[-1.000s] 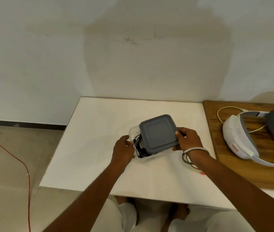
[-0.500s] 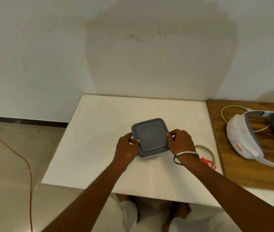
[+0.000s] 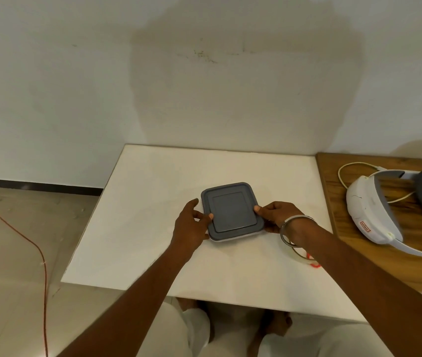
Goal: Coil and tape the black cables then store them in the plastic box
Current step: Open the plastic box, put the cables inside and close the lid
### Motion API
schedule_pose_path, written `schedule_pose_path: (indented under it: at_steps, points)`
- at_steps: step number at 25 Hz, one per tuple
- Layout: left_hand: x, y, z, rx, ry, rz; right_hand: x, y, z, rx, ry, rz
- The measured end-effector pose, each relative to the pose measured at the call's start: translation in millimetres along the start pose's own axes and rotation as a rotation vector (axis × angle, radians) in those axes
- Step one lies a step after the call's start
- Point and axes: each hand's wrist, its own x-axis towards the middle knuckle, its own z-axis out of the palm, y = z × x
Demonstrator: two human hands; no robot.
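- You are closing the plastic box [image 3: 238,237]: your left hand [image 3: 191,224] and right hand [image 3: 278,215], fingers clamping its flat grey square lid [image 3: 231,211] at nine and three o'clock.
- Next, press each corner until it seats.

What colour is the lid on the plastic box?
Dark grey lid, seen in the head view.

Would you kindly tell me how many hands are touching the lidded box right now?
2. The left hand grips the left edge of the grey lid; the right hand grips its right edge.
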Motion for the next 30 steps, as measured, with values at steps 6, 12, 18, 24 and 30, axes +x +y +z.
schedule_pose_path:
  at_steps: [6, 12, 18, 24, 30]
  points:
    - [-2, 6, -7, 0.194, -0.149, 0.139, 4, 2, -3, -0.137, -0.024, -0.077]
    - [-4, 20, -19, 0.419, -0.328, 0.209, 8, -4, -3, -0.205, -0.085, -0.072]
    - [6, 23, -21, 0.400, -0.311, 0.163, 15, -3, -3, -0.178, -0.120, -0.070]
    - [25, 39, -3, 0.435, -0.318, 0.162, 23, -4, -9, -0.240, 0.125, -0.178]
    - [41, 54, 53, 0.430, -0.209, 0.214, 43, -2, -54, -0.237, 0.328, -0.287]
